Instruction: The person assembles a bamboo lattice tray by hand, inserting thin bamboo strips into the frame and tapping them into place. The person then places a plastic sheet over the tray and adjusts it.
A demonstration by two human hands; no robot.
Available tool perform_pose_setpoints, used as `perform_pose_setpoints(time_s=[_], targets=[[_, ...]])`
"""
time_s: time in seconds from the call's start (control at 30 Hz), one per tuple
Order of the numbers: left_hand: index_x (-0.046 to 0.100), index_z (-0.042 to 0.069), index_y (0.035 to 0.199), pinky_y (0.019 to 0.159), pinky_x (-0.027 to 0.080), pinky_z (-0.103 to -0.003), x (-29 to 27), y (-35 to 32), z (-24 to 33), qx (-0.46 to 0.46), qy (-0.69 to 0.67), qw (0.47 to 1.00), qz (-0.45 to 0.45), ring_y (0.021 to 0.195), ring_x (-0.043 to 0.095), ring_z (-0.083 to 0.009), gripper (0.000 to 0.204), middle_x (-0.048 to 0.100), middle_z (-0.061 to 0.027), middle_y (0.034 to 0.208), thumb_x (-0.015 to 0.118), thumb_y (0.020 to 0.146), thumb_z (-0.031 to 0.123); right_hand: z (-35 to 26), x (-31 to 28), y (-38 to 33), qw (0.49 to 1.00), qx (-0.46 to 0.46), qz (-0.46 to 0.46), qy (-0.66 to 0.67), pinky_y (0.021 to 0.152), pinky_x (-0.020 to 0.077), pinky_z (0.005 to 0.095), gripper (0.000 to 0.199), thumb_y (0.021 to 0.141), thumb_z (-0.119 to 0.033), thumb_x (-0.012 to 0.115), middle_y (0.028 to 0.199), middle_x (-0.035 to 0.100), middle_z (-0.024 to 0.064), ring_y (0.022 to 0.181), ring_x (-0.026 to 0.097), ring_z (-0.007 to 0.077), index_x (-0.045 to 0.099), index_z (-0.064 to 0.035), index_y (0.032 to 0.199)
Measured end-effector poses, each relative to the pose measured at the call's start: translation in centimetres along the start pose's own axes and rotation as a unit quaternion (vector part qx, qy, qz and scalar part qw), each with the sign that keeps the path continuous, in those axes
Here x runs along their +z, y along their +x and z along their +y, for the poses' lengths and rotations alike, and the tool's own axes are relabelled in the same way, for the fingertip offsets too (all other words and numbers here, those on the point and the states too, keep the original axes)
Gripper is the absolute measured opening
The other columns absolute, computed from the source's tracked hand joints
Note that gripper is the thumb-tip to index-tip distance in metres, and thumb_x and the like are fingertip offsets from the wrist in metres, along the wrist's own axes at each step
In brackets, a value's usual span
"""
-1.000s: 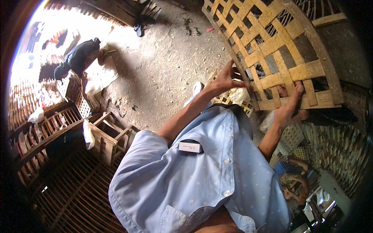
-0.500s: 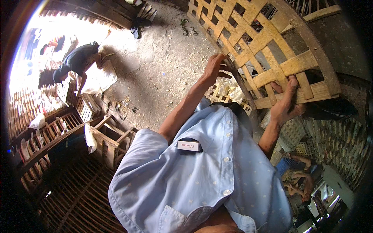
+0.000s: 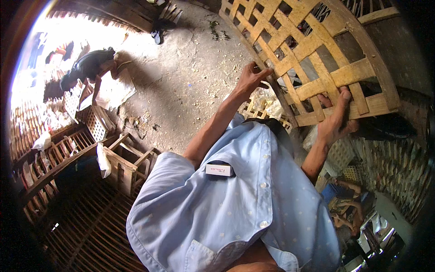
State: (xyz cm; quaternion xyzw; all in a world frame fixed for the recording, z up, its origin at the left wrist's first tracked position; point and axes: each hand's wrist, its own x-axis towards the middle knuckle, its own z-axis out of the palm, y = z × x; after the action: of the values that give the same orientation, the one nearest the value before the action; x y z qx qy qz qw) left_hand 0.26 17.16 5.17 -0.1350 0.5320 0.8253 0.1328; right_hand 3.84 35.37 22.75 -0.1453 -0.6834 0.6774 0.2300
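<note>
My right hand (image 3: pixel 334 117) clamped on bottom edge of woven bamboo panel (image 3: pixel 310 46), panel stretching beyond it, flat yellow strips, squarish gaps, left hand (image 3: pixel 252 80) bent at side edge, can't tell if gripping

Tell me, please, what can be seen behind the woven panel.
A finger of the right hand shows through a lower gap of the woven panel; its slats hide the rest.

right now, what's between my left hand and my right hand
In the head view, the lower end of the woven panel lies between your left hand and right hand.
</note>
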Motion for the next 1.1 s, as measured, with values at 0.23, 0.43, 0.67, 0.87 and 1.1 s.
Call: perform_pose_setpoints(time_s=[0.23,0.43,0.67,0.87,1.1], targets=[[0.051,-0.004,0.122,0.078,0.059,-0.041,-0.7,-0.2,-0.5,-0.026,-0.200,0.974,-0.100,0.094,0.068,-0.0288,0.044,0.064,-0.0165,0.101,0.056,0.096,0.032,0.3,0.4,-0.3,1.000,0.006,0.019,-0.011,0.065,0.0626,0.0308,0.042,0.095,-0.026,0.062,0.116,0.063,0.0198,0.083,0.070,0.0249,0.059,0.0107,0.115],[0.053,-0.001,0.119,0.077,0.059,-0.035,1.5,-1.4,-0.6,-0.024,-0.132,0.989,-0.069,0.089,0.066,-0.0192,0.037,0.065,-0.0106,0.104,0.069,0.086,0.005,-0.7,0.9,-0.4,0.999,0.045,0.021,0.013,0.065,0.0628,0.0311,0.042,0.094,-0.024,0.065,0.114,0.064,0.0206,0.083,0.071,0.0246,0.059,0.0119,0.113],[0.047,-0.008,0.121,0.077,0.058,-0.035,2.7,-0.2,-1.6,-0.003,0.040,0.998,-0.039,0.089,0.066,-0.0214,0.057,0.063,-0.0156,0.104,0.076,0.076,0.011,0.3,1.3,-0.4,0.999,0.011,0.035,-0.009,0.062,0.0627,0.0317,0.039,0.092,-0.020,0.066,0.111,0.065,0.0229,0.082,0.071,0.0263,0.059,0.0118,0.113],[0.041,-0.007,0.131,0.081,0.058,-0.039,3.5,-1.7,-1.2,-0.029,0.007,0.998,-0.060,0.093,0.067,-0.0267,0.066,0.063,-0.0208,0.112,0.076,0.077,0.009,0.0,1.1,-0.4,1.000,0.015,0.020,-0.014,0.061,0.0630,0.0323,0.040,0.092,-0.020,0.066,0.111,0.066,0.0240,0.081,0.072,0.0277,0.059,0.0140,0.111],[0.051,-0.005,0.122,0.079,0.059,-0.042,2.0,-1.3,-0.9,-0.055,-0.037,0.995,-0.080,0.089,0.068,-0.0279,0.044,0.064,-0.0187,0.107,0.061,0.094,0.027,-0.1,1.5,-0.6,0.999,0.006,0.039,-0.004,0.065,0.0635,0.0330,0.044,0.093,-0.025,0.065,0.114,0.064,0.0230,0.085,0.071,0.0270,0.058,0.0135,0.113]])
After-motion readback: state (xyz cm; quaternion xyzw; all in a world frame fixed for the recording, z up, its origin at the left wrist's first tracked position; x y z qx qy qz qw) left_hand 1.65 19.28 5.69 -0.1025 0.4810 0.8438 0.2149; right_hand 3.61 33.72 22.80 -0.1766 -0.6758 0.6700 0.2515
